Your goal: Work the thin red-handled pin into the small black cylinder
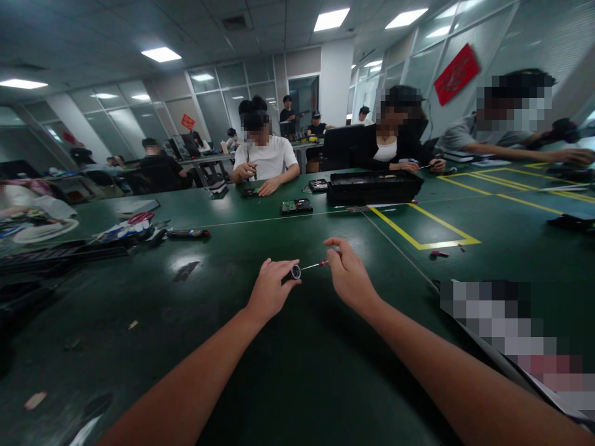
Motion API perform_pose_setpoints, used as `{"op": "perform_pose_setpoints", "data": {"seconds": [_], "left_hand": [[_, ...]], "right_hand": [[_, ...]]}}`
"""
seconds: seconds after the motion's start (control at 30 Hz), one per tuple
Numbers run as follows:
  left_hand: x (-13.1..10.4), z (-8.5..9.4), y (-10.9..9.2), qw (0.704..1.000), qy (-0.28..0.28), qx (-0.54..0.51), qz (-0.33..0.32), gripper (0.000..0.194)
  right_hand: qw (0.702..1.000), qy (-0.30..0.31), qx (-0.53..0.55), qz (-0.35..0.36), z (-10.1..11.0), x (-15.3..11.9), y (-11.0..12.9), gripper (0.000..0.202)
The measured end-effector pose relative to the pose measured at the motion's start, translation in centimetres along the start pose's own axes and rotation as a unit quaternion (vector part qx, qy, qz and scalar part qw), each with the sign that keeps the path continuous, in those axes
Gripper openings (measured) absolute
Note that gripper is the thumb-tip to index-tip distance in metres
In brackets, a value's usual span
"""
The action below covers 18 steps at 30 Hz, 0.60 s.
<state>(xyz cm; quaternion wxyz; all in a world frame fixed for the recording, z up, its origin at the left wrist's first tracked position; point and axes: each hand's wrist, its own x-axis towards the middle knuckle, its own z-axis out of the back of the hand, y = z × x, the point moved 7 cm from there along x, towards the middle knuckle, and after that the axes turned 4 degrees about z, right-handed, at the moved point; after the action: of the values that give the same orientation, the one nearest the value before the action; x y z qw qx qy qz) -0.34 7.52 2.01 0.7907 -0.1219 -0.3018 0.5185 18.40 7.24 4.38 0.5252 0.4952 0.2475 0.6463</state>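
My left hand [273, 288] is closed around a small black cylinder [294, 272], whose round, pale-rimmed end faces right. In my right hand [352, 277] is a thin screwdriver [312, 266] with a reddish handle, gripped near the handle end by the thumb and fingers. Its metal shaft points left, and the tip is at or just beside the cylinder's round end; whether it touches cannot be made out. Both hands are held over the green table [288, 384]. The rest of the cylinder is hidden inside my left hand.
A black tray-like case [375, 187] and an opened hard drive [296, 206] lie across the table. To the left are a pen-like tool [188, 233] and red-handled scissors [141, 218]. Yellow tape [450, 244] marks the right side. Co-workers sit opposite.
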Motion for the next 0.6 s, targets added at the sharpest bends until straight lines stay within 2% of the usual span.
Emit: {"op": "perform_pose_setpoints", "data": {"seconds": [0.13,0.27,0.37,0.6], "left_hand": [[0.0,0.19,-0.02,1.0,-0.006,0.0,0.007,0.044],[0.08,0.34,-0.29,1.0,-0.008,0.0,0.01,0.043],[0.18,0.29,-0.25,1.0,-0.005,-0.002,0.011,0.044],[0.05,0.28,0.12,1.0,-0.01,-0.001,0.01,0.044]], "right_hand": [[1.0,0.011,0.028,0.003,-0.15,0.05,0.05,0.027],[0.999,0.011,-0.034,0.014,0.06,0.33,0.39,0.038],[0.999,0.017,-0.05,0.015,-0.03,0.3,0.51,0.034],[0.999,0.033,0.008,0.02,-0.43,-0.02,0.58,0.027]]}}
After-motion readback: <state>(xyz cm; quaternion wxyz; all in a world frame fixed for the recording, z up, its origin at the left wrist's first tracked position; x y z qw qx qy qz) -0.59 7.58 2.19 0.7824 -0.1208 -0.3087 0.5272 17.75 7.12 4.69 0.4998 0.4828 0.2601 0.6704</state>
